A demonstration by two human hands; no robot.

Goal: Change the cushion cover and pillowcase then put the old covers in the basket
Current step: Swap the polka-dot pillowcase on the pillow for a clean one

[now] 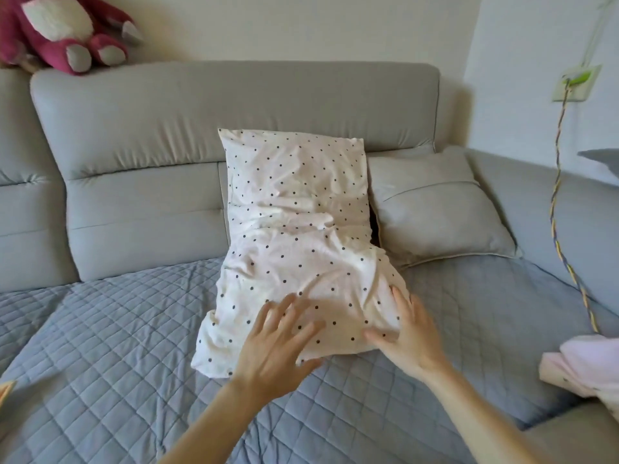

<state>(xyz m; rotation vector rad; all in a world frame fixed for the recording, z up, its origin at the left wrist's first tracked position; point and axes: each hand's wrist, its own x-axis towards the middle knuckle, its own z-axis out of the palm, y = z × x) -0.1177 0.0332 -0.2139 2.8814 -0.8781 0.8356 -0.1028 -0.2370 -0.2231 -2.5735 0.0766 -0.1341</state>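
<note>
We see dotted pillow (294, 212) leaning on sofa back (201, 105), beside grey cushion (432, 209). Left hand (278, 343), right hand (408, 333) flat on pillow's lower end, fingers spread, grip holding nothing. Pillowcase looks changed (pink cloth (586, 366) likely old cover); basket unseen.

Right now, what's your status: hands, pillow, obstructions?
Left hand open, fingers spread over white black-dotted pillow. Right hand open, flat against its lower right corner. Grey square cushion sits beside it, clear of both hands.
</note>
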